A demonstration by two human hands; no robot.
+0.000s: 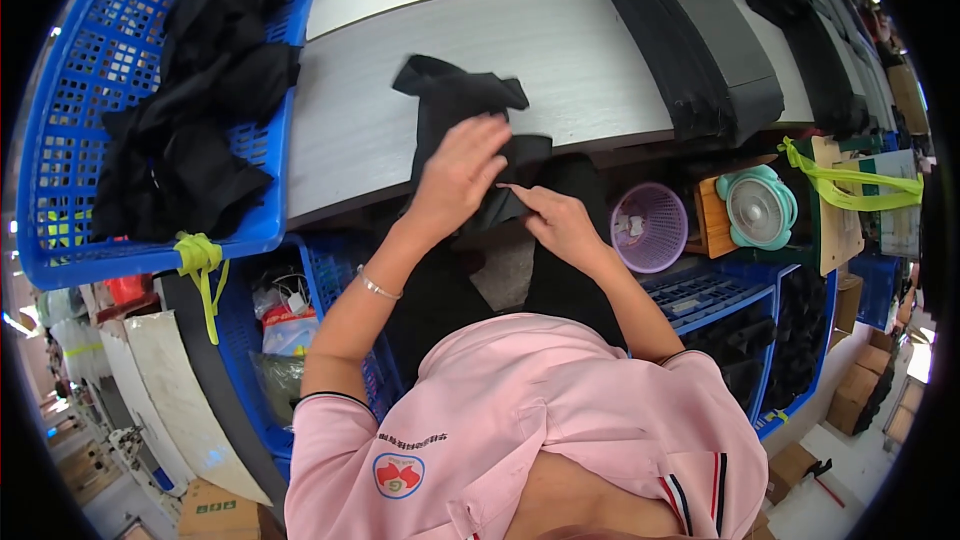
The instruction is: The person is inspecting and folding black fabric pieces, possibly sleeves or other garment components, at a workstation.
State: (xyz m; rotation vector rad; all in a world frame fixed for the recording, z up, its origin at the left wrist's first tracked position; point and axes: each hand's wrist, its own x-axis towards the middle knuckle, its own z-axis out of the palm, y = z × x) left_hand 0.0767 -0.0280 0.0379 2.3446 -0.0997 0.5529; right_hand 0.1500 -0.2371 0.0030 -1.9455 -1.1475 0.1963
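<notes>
A black fabric piece (452, 92) lies on the grey table's near edge, its far end spread crosswise and its near part hanging toward my lap. Over its middle is my left hand (458, 178), fingers stretched out and slightly blurred; the palm side is hidden, so how firmly it touches cannot be seen. My right hand (562, 224) is at the lower right of the cloth, just off the table edge. Its thumb and forefinger pinch the fabric's near edge, while the other fingers curl in.
A blue basket (287, 140) of black cloth stands on the left. Stacked black panels (700, 50) lie at the right of the grey table (350, 90). Below right are a purple bin (650, 258), a teal fan (760, 208) and a blue crate (765, 340).
</notes>
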